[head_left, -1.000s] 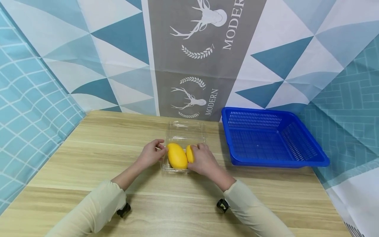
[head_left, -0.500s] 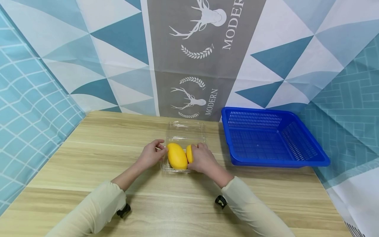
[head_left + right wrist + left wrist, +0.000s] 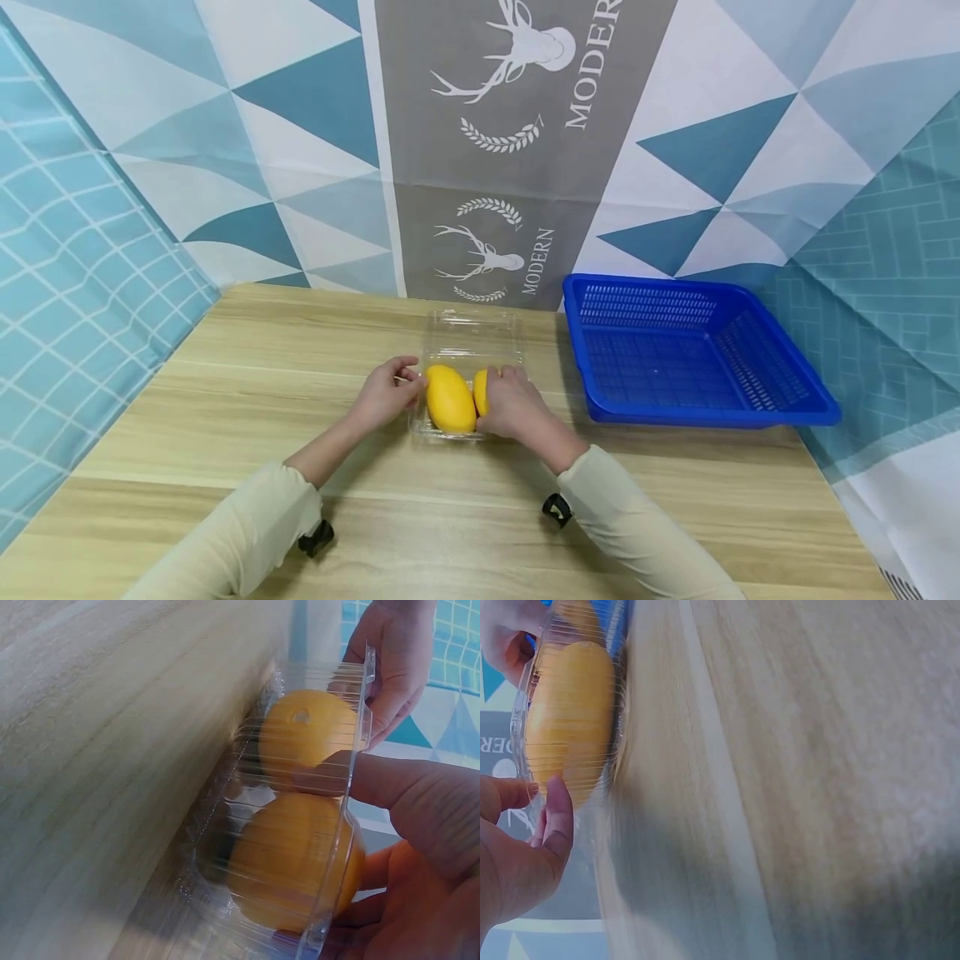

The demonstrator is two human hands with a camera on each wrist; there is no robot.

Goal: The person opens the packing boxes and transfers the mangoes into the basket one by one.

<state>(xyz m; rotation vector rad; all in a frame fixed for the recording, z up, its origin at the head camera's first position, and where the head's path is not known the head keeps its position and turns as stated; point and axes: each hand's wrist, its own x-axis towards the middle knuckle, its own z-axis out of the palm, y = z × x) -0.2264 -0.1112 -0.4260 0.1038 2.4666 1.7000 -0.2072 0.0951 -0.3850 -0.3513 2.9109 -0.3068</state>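
A clear plastic clamshell box (image 3: 447, 434) sits on the table, its lid (image 3: 472, 333) laid back toward the wall. Inside, side by side, lie two yellow mangoes. The left mango (image 3: 452, 402) is in full view; the right mango (image 3: 481, 392) is partly covered by my right hand (image 3: 516, 404). That hand grips the right mango; in the right wrist view, its thumb reaches between the two fruits and its fingers go round the far side of the gripped mango (image 3: 292, 859). My left hand (image 3: 384, 395) pinches the box's left wall between thumb and finger, as the left wrist view shows.
A blue plastic basket (image 3: 705, 414) with slotted sides stands at the table's right, near the back. The wood-grain table (image 3: 420, 517) ends at a patterned cloth wall (image 3: 480, 167) behind and tiled-print cloths on both sides. Black bands are on both wrists.
Both hands keep their holds on the box and the right mango. My right forearm has shifted slightly to the left; the mangoes look unmoved within the box.
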